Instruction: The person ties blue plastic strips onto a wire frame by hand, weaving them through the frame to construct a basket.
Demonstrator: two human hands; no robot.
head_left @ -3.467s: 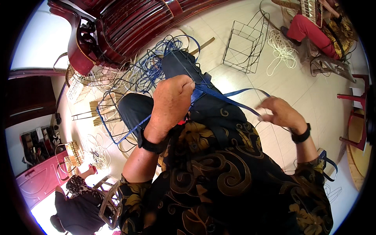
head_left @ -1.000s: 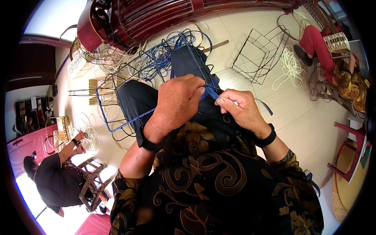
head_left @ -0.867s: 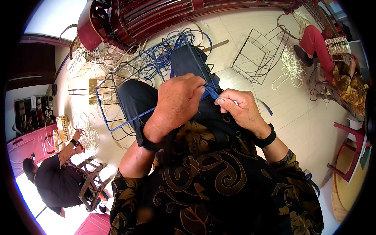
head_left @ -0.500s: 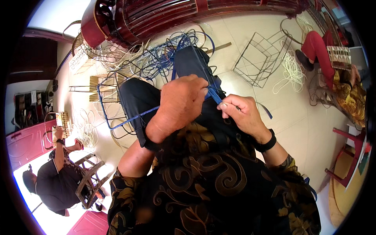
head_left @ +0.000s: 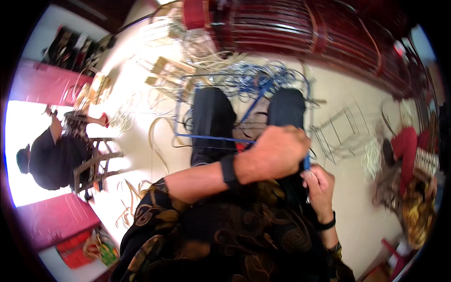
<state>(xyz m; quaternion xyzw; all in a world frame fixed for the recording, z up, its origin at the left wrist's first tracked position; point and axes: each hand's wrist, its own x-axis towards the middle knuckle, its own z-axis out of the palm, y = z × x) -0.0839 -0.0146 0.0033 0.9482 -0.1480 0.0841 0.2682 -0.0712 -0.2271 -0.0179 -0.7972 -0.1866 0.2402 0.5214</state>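
A rectangular wire frame [head_left: 213, 137], its near bar wrapped in blue, lies over my knees. My left hand [head_left: 277, 151] is closed in a fist at its near right corner, knuckles up, and hides the spot it grips. From under that fist a short stretch of blue strip [head_left: 307, 162] runs to my right hand [head_left: 320, 188], which pinches it between thumb and fingers. Whether the strip is one band or several laid together cannot be made out through the blur.
Loose blue strips [head_left: 263, 77] tangle on the floor beyond my knees, before a dark red wooden bench [head_left: 272, 30]. A bare wire frame [head_left: 345, 127] and a pale strip bundle [head_left: 372, 160] lie to the right. One person [head_left: 51, 150] sits left, another [head_left: 416, 197] right.
The view has swung, so the scene sits differently in it. Both hands stay closed near the frame's corner; the blue strip between them now points more steeply down toward my right hand.
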